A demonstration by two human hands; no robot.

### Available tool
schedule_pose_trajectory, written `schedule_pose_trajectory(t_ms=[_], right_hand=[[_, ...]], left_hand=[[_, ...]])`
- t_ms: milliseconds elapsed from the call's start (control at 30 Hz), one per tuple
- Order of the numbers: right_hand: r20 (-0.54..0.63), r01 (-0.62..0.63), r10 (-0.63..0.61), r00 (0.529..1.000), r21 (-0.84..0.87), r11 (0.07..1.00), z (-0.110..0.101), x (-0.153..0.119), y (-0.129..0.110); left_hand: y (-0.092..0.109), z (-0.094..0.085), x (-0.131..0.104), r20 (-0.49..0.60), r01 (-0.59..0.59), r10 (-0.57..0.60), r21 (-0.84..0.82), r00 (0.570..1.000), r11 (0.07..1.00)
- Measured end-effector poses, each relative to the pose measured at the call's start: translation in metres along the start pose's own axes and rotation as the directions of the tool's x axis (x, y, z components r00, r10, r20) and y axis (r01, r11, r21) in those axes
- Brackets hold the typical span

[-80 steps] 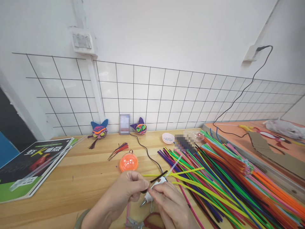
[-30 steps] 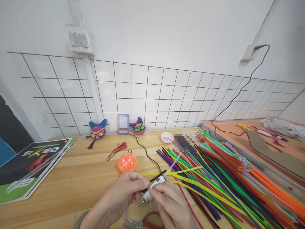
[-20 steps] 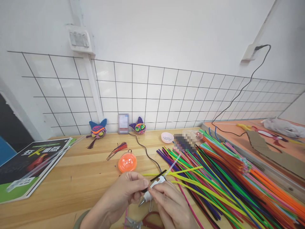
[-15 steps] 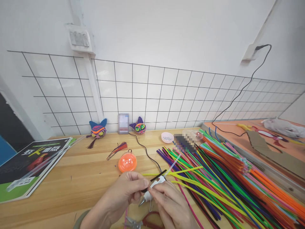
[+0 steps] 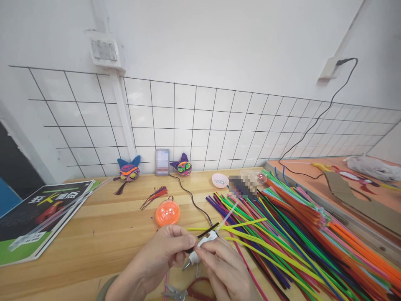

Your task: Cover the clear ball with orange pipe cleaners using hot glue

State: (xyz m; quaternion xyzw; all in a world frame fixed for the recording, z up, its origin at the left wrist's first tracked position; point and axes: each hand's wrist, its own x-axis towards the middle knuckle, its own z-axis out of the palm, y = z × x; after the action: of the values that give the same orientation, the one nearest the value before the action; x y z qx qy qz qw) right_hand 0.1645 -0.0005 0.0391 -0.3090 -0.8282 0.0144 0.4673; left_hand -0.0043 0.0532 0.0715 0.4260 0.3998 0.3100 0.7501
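My left hand (image 5: 166, 251) and my right hand (image 5: 222, 263) meet at the front middle, fingertips pinched together. Between them is a black pipe cleaner (image 5: 208, 230); one end sticks out up and to the right, and a dark coiled part lies at the fingertips, mostly hidden. Behind and beneath the hands lies a white hot glue gun (image 5: 205, 241) with a glue stick (image 5: 228, 215) in its back and its metal nozzle toward me. Red-handled pliers or cutters (image 5: 180, 292) lie under the right hand, partly covered. An orange clear-topped ball (image 5: 168, 213) rests beyond the left hand.
Many coloured pipe cleaners (image 5: 282, 234) spread over the right. A pink bowl of small beads (image 5: 220, 180), two decorated cat-like heads (image 5: 129, 172) and a phone (image 5: 162, 162) stand at the back. Magazines (image 5: 46, 213) lie left. The glue gun's black cord (image 5: 192, 198) runs toward the wall.
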Motion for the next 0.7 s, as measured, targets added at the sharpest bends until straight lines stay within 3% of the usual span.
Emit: schedule_pose_trajectory(t_ms=[700], right_hand=[[-0.015, -0.007, 0.007, 1.000, -0.015, 1.000, 0.0045, 0.0000, 0.0009]], left_hand=[[-0.0040, -0.0036, 0.0071, -0.028, 0.005, -0.005, 0.025, 1.000, 1.000]])
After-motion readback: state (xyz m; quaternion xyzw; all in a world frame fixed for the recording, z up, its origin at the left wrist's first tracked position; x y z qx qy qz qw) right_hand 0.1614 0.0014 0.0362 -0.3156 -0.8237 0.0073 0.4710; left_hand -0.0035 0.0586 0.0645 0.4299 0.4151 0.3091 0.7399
